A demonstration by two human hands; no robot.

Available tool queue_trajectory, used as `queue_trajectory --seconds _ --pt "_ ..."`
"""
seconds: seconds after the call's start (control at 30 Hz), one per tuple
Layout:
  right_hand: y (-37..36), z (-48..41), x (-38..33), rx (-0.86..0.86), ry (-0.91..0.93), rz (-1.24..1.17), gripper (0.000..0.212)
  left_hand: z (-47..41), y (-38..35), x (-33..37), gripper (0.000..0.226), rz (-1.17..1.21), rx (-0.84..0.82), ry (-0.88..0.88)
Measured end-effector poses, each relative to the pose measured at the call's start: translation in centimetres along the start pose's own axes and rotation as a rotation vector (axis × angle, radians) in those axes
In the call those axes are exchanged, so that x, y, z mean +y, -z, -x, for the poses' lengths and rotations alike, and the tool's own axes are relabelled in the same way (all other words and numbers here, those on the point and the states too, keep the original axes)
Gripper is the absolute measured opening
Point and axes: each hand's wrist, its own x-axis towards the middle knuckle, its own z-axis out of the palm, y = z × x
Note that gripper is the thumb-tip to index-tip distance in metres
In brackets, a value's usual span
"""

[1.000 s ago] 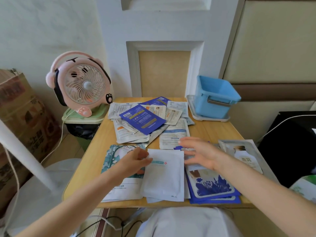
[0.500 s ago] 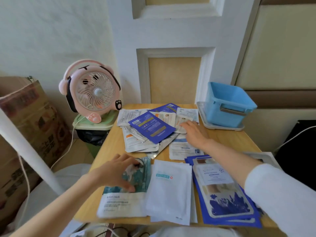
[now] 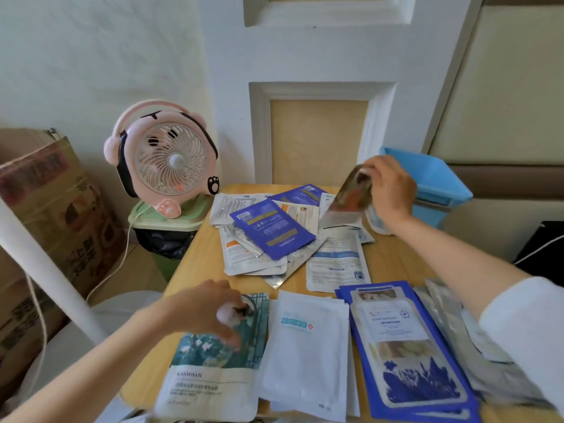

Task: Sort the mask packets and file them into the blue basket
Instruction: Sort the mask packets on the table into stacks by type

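A home room — a pink cartoon desk fan [image 3: 166, 161] sits on a green bin [image 3: 166, 232] beside the small wooden table [image 3: 389, 261], a cardboard box [image 3: 45, 209] further left.

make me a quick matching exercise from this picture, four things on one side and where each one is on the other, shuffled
Things:
1. shiny packet
2. teal packet
3. blue basket
4. pink fan

Places:
A. on the green bin beside the table
B. far right corner of the table
C. lifted in the right hand
D. near left of the table, under the left hand

Pairs: 1-C, 2-D, 3-B, 4-A
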Motion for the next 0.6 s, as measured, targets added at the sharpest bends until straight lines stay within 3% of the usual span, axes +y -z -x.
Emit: queue_trajectory --seconds 0.03,0.13,0.17,0.23,0.27,0.37,0.47,0.53,0.6 --pt "0.9 -0.9 -0.6 0.035 -0.016 -0.021 0.015 -0.4 0.6 0.1 0.071 0.131 0.083 0.023" --pt "2.7 -2.5 -2.5 -0.024 -0.119 -0.201 0.012 -2.0 1.5 0.4 0.106 0.665 0.478 0.004" --pt "2.9 -2.6 -3.4 -0.081 -0.165 -0.282 0.013 -2.4 1.8 0.6 0.111 0.866 0.545 -0.032" --pt "2.8 -2.1 -5.4 -0.225 -0.257 -0.421 0.018 -2.7 2.5 1.2 0.116 1.144 0.481 -0.152" --pt "2.4 -1.6 -6.4 -0.308 -0.307 -0.475 0.021 -2.8 2.8 1.6 0.109 1.229 0.405 -0.228" --pt "0.7 0.5 -8.2 -0.457 -0.374 -0.501 0.019 -2.2 3.5 2.6 0.06 1.504 0.291 -0.368" --pt "-0.6 1.9 -9.5 -0.529 -0.44 -0.622 0.008 -2.0 3.6 2.0 0.023 1.528 0.438 -0.153" --pt "-1.2 2.5 -10.3 -0.617 -0.453 -0.818 0.026 -2.4 3.4 0.2 0.008 1.447 0.607 0.029" --pt "-2.1 3.3 -10.6 -0.718 -0.362 -0.796 0.048 -2.7 2.6 -2.5 0.009 1.544 0.792 0.229"
